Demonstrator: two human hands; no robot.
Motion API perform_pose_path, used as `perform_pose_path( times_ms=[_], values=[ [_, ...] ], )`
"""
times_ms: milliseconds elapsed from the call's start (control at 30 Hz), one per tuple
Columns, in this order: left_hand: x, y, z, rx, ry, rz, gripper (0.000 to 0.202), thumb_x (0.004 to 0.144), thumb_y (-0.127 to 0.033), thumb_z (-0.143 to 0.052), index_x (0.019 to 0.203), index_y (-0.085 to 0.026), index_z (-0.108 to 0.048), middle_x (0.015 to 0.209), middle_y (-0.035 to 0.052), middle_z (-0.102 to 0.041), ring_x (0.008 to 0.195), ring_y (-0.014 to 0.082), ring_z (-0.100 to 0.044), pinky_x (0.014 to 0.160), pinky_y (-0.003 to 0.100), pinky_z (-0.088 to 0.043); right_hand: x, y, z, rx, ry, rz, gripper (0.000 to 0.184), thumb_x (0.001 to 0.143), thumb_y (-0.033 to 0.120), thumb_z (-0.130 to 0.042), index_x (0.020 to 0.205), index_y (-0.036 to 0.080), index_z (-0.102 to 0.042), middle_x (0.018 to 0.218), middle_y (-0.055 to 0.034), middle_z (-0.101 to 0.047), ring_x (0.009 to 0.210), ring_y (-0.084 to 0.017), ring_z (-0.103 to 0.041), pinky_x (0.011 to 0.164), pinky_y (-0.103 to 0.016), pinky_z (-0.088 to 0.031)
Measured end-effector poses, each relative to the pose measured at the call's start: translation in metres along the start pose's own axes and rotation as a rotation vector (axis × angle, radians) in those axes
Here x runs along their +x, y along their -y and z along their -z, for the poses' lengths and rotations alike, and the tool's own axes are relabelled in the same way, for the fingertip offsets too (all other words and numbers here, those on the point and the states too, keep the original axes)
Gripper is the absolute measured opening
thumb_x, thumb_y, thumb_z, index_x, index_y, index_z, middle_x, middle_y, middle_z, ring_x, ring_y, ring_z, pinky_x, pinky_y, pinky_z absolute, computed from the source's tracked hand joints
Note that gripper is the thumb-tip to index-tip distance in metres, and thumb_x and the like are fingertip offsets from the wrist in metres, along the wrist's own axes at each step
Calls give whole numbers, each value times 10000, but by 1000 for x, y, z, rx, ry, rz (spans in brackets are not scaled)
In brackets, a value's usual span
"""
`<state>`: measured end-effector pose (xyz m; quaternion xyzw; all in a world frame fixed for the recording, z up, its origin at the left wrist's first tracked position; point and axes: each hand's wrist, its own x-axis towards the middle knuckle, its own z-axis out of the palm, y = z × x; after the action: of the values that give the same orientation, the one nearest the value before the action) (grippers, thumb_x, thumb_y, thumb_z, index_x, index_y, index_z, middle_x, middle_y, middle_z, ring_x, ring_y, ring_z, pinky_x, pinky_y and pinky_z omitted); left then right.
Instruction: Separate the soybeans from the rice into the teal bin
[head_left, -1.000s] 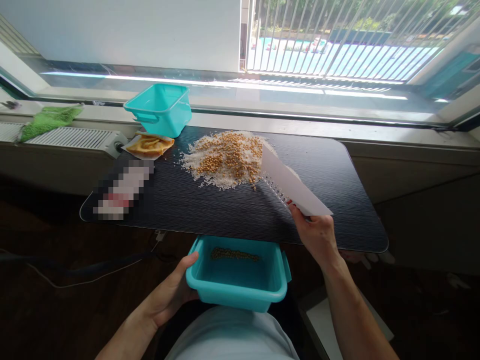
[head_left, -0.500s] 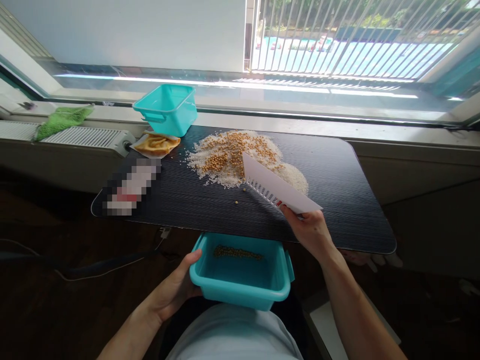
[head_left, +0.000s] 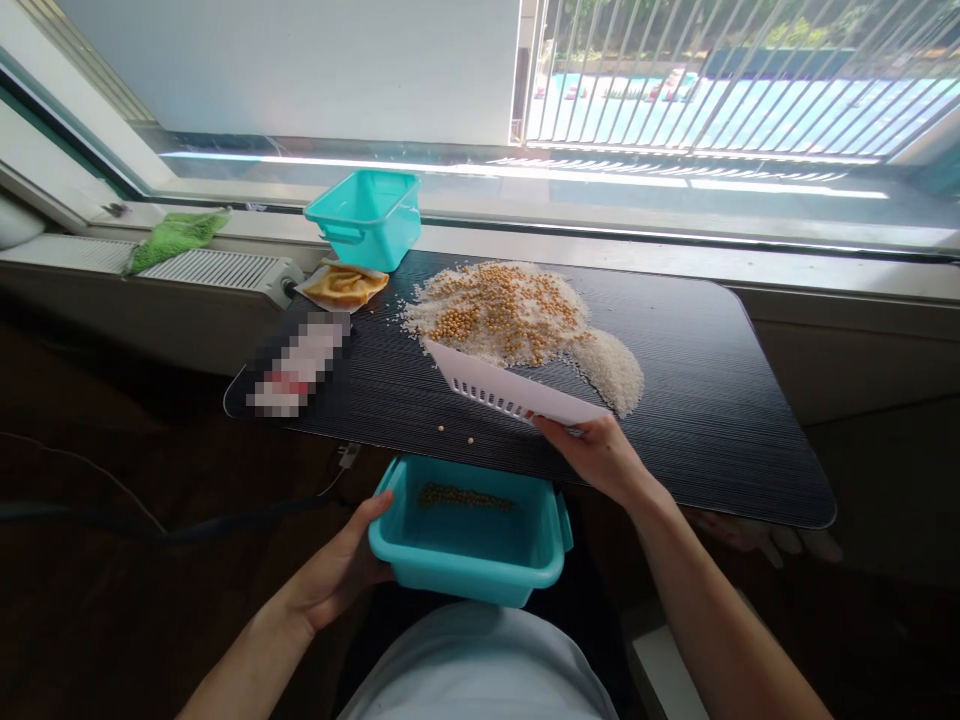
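My left hand (head_left: pixel 341 565) grips the left wall of a turquoise plastic bin (head_left: pixel 469 577), thumb over the rim. The bin sits at my lap, below the table's near edge, with a strip of dried peas (head_left: pixel 461 497) along its far side. In my right hand (head_left: pixel 600 455) is a thin white sheet with a row of slots (head_left: pixel 517 388), its right end pinched between thumb and fingers. It slants over the table, in front of a heap of white rice (head_left: pixel 611 372) mixed with yellow dried peas (head_left: pixel 517 300). Two loose peas (head_left: pixel 470 440) lie nearer the edge.
The dark table (head_left: pixel 720 400) stands against the windowsill. A second turquoise bin (head_left: pixel 367 220) is at its far left corner, beside a yellow item on a white wrapper (head_left: pixel 345 287). A pixelated item (head_left: pixel 304 365) lies at left. A green cloth (head_left: pixel 180 240) drapes the radiator (head_left: pixel 232 272).
The slotted sheet has moved left and toward the near edge, away from the heap. The two loose peas are closer to that edge. My left hand still holds the bin; the view has shifted.
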<state>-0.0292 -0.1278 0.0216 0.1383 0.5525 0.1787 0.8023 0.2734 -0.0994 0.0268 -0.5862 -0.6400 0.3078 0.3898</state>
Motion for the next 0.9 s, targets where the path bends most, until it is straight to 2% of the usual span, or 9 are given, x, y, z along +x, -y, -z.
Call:
perform_pose_path(
  times_ms=[100, 167, 300, 367, 433, 567, 633, 733, 900],
  values=[
    [-3, -1, 4, -4, -26, -6, 668, 824, -555, -531, 1390, -210, -446, 1201, 102, -690, 1198, 314, -564, 922, 417, -482, 8, 11, -12, 30, 139, 64, 240, 893, 317, -534, 971, 190, -723, 914, -19, -741, 823, -194, -672, 751, -300, -547],
    [-3, -1, 6, -5, -7, -17, 679, 824, -570, -524, 1393, -209, -441, 1223, 110, -676, 1187, 321, -570, 927, 429, -482, 9, 22, -12, 38, 245, 111, 241, 914, 298, -504, 953, 193, -718, 915, -21, -731, 809, -175, -660, 737, -269, -532],
    [-3, -3, 9, 28, 59, -45, 654, 832, -564, -517, 1387, -225, -448, 1264, 103, -650, 1139, 320, -597, 914, 441, -492, -2, 37, 2, 55, 434, 126, 245, 926, 289, -487, 907, 196, -713, 892, -20, -725, 784, -163, -650, 720, -247, -522],
    [-3, -3, 8, 51, 67, -49, 645, 842, -564, -499, 1384, -218, -452, 1249, 108, -658, 1120, 319, -605, 894, 435, -501, -10, 36, 11, 54, 443, 101, 251, 929, 294, -485, 890, 193, -712, 872, -18, -723, 765, -161, -649, 704, -245, -522],
    [-1, -3, 7, 55, 62, -46, 656, 846, -567, -489, 1388, -199, -445, 1242, 119, -661, 1129, 324, -599, 886, 429, -502, -16, 29, 18, 28, 345, 55, 244, 920, 310, -503, 907, 189, -715, 865, -18, -727, 756, -168, -655, 687, -250, -526],
    [2, -1, 3, 27, 46, -30, 680, 838, -549, -514, 1407, -190, -420, 1269, 124, -647, 1199, 320, -558, 909, 413, -487, -13, 6, 29, -87, -96, -63, 256, 843, 361, -601, 946, 172, -740, 880, -28, -752, 807, -225, -688, 710, -295, -548],
    [4, 1, 0, 17, 43, -26, 670, 840, -532, -519, 1415, -206, -412, 1280, 115, -643, 1222, 313, -542, 921, 412, -481, -7, -2, 34, -131, -241, -122, 279, 817, 380, -619, 913, 157, -755, 848, -35, -757, 809, -249, -697, 712, -315, -551],
    [4, 4, -4, 7, 62, -19, 656, 846, -514, -514, 1417, -209, -412, 1282, 115, -642, 1220, 314, -543, 927, 421, -478, 3, -10, 38, -181, -302, -166, 290, 797, 398, -629, 839, 146, -765, 802, -41, -757, 811, -269, -702, 706, -324, -546],
    [6, 5, -6, -1, 80, 10, 679, 846, -534, -501, 1414, -174, -410, 1227, 125, -674, 1189, 316, -563, 919, 421, -485, 7, -17, 37, -202, -286, -171, 304, 793, 414, -628, 824, 142, -762, 804, -43, -761, 802, -267, -703, 698, -317, -540]
  ],
)
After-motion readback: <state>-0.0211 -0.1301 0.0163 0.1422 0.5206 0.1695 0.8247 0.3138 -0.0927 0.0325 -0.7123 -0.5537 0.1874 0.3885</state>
